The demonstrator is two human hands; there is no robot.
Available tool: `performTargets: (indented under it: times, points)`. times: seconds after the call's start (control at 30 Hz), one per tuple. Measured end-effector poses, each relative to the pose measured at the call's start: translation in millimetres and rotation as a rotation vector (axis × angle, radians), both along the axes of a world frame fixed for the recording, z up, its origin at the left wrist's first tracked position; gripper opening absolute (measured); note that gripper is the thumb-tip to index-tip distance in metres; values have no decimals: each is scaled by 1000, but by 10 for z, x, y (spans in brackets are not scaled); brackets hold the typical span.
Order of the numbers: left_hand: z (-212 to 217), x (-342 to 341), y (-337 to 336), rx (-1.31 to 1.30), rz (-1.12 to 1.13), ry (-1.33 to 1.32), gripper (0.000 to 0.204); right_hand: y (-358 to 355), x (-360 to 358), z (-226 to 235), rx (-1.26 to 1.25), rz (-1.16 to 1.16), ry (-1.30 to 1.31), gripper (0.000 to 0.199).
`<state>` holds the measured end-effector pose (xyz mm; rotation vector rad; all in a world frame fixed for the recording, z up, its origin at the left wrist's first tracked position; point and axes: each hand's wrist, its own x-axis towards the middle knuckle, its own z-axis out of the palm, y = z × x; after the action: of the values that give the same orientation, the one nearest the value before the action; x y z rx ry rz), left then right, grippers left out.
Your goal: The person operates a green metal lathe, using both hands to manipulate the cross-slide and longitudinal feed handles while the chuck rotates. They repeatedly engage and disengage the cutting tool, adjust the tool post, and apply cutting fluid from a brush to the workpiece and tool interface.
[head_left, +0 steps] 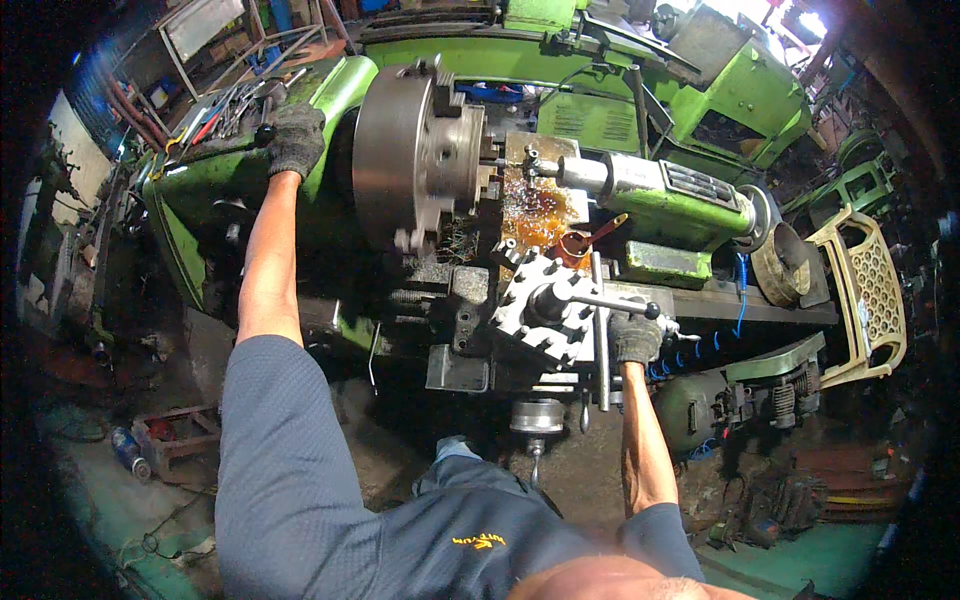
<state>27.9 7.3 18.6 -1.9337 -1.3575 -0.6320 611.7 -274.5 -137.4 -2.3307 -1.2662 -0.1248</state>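
Note:
My left hand (pixel 297 140), in a dark grey knit glove, is closed around a black-knobbed lever (pixel 264 135) on top of the green lathe headstock (pixel 345 85). My right hand (pixel 634 340), gloved alike, is curled beside the square tool post (pixel 545 308), just below the tool post's handle (pixel 608 301); what its fingers hold is hidden. Between my hands sits the big steel chuck (pixel 395 150), its lower jaw slightly smeared. Facing it is the tailstock (pixel 665 200). A small copper-coloured pot with a brush-like handle (pixel 605 229) rests on the oily, chip-strewn plate (pixel 545 225).
Several hand tools (pixel 215 115) lie on the headstock. A cream plastic chair (pixel 865 290) and a metal ring (pixel 783 265) are at the right. Another green machine (pixel 600 110) stands behind. A blue coiled hose (pixel 741 290) hangs near the bed. Low left, a spray can (pixel 130 452) lies on the floor.

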Motion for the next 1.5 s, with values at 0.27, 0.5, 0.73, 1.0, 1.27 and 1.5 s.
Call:
performTargets:
  times: [0.27,0.5,0.73,1.0,1.27,1.5]
  points:
    - [26,62,-16,-61,52,29,12,27,137,-163,-96,11,-61,29]
    - [30,58,-49,-38,43,14,12,41,282,-319,-173,69,-163,31]
    - [145,238,-74,95,74,137,25,-25,122,30,-231,19,-56,50]
    - [60,58,-128,6,102,90,14,14,89,-59,-185,42,-100,46]
    - [37,69,-106,-38,80,32,11,-9,81,-47,-118,84,-39,47]
    - [-19,23,10,-16,47,17,16,-2,79,69,-246,62,-66,47]
